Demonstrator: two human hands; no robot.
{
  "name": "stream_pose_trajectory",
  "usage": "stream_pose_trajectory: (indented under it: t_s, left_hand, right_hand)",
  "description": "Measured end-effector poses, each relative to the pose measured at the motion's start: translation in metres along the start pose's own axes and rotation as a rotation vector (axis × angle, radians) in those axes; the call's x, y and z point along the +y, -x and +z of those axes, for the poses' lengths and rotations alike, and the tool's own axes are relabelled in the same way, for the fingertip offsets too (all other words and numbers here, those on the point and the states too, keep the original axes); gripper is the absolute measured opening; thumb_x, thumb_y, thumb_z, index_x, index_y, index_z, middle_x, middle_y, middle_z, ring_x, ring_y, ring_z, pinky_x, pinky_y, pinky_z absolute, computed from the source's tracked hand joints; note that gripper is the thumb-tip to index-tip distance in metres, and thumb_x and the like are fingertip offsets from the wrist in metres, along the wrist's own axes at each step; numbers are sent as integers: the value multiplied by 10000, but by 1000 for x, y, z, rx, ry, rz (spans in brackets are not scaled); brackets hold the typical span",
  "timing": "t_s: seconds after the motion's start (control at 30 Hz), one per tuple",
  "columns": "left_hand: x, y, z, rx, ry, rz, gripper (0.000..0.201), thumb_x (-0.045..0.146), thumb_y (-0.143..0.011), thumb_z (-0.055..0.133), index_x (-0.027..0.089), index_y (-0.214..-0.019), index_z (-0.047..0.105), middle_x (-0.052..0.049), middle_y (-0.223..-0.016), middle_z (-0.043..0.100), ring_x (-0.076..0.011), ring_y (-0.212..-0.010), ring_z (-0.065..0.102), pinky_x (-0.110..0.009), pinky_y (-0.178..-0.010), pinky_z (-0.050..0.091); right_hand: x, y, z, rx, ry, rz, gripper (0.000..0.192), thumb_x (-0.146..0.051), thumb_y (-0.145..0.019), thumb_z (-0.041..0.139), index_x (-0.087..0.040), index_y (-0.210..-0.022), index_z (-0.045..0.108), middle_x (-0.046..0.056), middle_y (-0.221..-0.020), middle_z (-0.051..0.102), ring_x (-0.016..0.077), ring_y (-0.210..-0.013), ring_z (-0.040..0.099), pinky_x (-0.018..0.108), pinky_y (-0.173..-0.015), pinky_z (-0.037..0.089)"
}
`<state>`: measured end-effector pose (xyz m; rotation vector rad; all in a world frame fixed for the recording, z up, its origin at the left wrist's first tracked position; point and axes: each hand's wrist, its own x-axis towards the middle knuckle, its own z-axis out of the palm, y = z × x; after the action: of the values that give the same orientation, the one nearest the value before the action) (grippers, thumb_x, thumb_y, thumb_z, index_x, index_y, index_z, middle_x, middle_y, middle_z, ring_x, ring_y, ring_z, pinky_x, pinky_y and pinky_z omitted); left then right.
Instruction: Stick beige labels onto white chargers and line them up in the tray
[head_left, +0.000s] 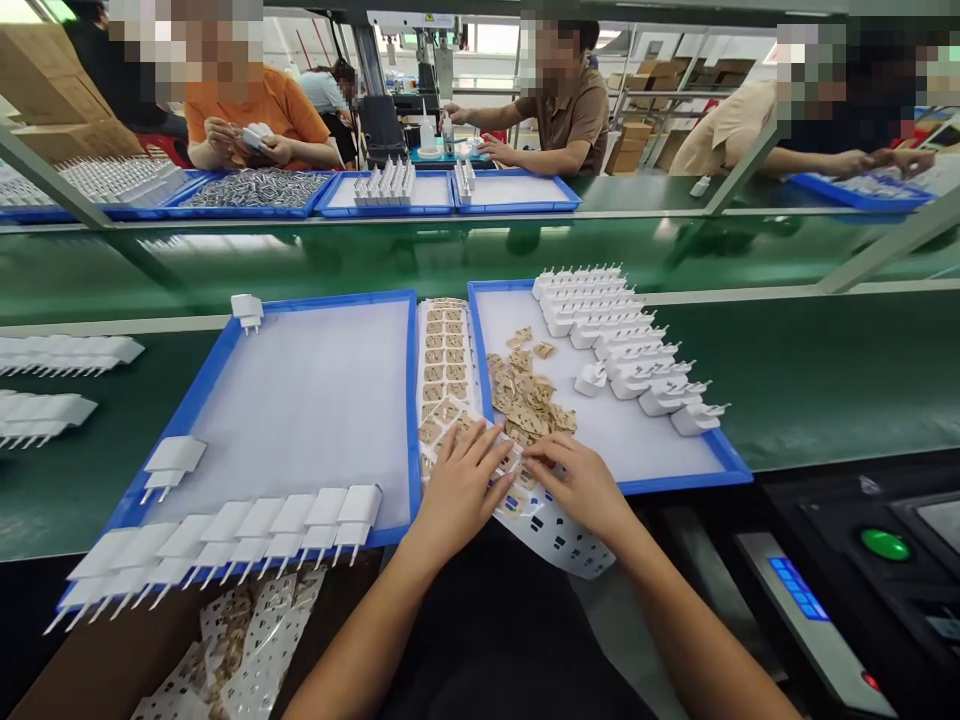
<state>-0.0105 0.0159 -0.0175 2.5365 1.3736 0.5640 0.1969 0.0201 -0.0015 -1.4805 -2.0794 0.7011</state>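
My left hand (463, 485) and my right hand (577, 482) press side by side on a white sticker sheet (447, 366) that lies between two blue trays. The sheet carries rows of small tan labels; its near end (559, 540) hangs over the table edge, peeled bare. My fingertips pinch at a label near the sheet's lower part. The left blue tray (225, 345) holds a row of white plug adapters (247, 530) along its near edge. The right blue tray (716, 440) holds loose tan labels (525, 392) and stacked white adapters (622, 335).
Used backing sheets (247, 640) lie at the lower left. A control panel with a green button (885, 544) sits at the right. More white adapters (45, 385) lie at far left. Across a green conveyor (450, 255), several people work at blue trays.
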Motion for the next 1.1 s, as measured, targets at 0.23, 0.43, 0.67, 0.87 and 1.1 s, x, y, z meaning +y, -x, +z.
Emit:
stream_pose_trajectory:
  t_s: [0.23, 0.43, 0.67, 0.87, 1.1]
  left_hand:
    - [0, 1, 4, 32, -30, -14, 445, 394, -1048, 455, 201, -1444, 521, -86, -1555, 504, -303, -1472, 421, -578, -1231, 297]
    - [0, 1, 7, 40, -64, -10, 478, 416, -1060, 409, 194, -1476, 485, -91, -1586, 459, -296, -1479, 413, -571, -1234, 294]
    - [2, 0, 5, 46, 11, -53, 482, 391, -1050, 433, 212, -1498, 451, -92, -1597, 444, -308, -1517, 347, -609, -1249, 235]
    - [10, -19, -21, 45, 110, -108, 329, 277, -1037, 430, 252, -1310, 612, -55, -1565, 491, -347, -1544, 262, -713, -1237, 94]
    - [8, -51, -42, -188, 248, -61, 282, 290, -1023, 427, 205, -949, 686, -72, -1315, 640, -370, -1500, 296, -781, -1192, 50]
  right_hand:
    - [-2, 5, 2, 44, -35, 58, 260, -317, -957, 575, -211, -1156, 705, 70, -985, 740, 210, -817, 696, 348, -784, 574]
    - [-4, 4, 1, 25, -144, 101, 224, -325, -951, 571, -239, -1093, 722, 34, -966, 792, 220, -850, 736, 343, -790, 564]
    - [-3, -1, -4, -3, -287, 149, 235, -347, -933, 600, -252, -1114, 714, 37, -976, 798, 234, -914, 745, 365, -811, 563]
    - [-6, -1, -3, 29, -480, 81, 252, -400, -907, 669, -238, -1097, 704, 57, -1012, 763, 218, -908, 722, 348, -791, 584]
    - [-3, 5, -3, 188, -454, 22, 167, -351, -909, 675, -226, -1012, 716, 43, -935, 759, 199, -818, 716, 341, -775, 585]
